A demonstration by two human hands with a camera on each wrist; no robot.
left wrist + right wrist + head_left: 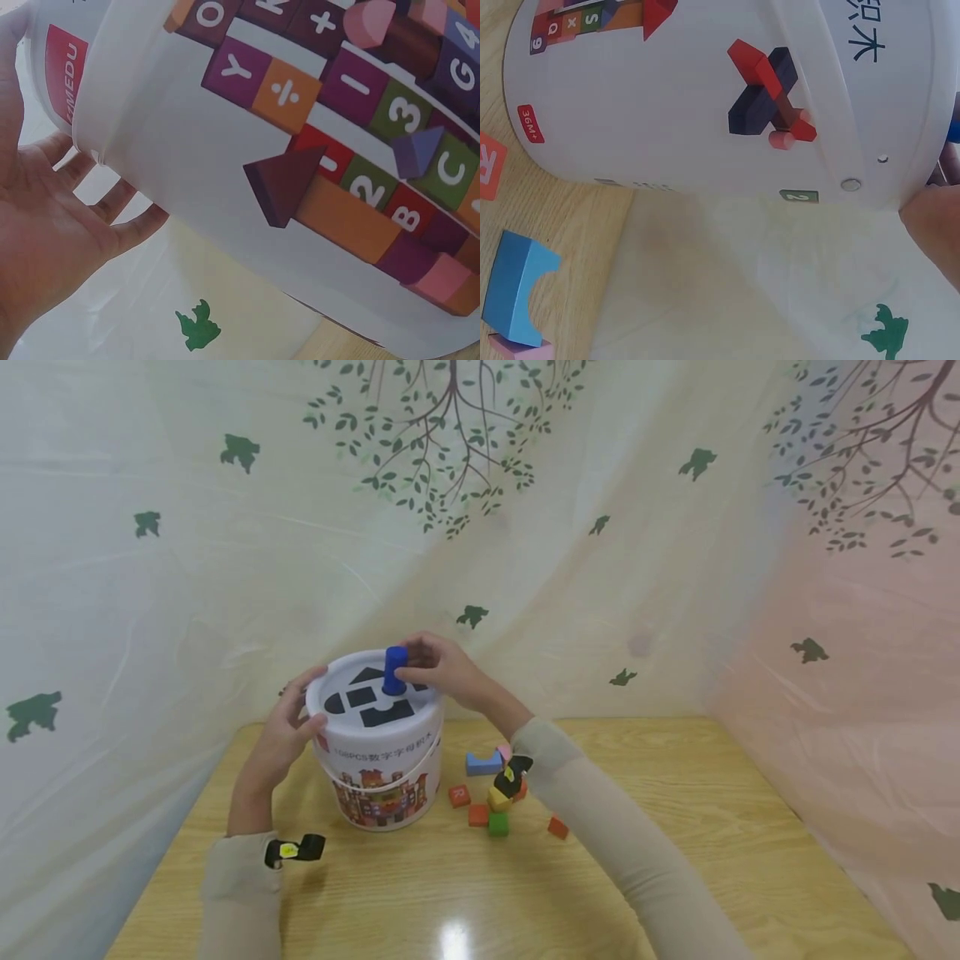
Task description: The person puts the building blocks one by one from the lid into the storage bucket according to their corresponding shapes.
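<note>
Right hand (444, 670) pinches blue cylinder (394, 670) between thumb and fingers, upright at a round hole in the white lid (343, 717), just left of that hand. Left hand (276, 743) spread wide, touching the edge of the white bucket (382, 760), which stands between the hands on the surface (375, 893). Below right hand, near its forearm: blue arch block (483, 765), green block (498, 824), yellow block (498, 799).

The cylinder (394, 672) is blue, the bucket (384, 767) white with a multicoloured print (382, 803).
</note>
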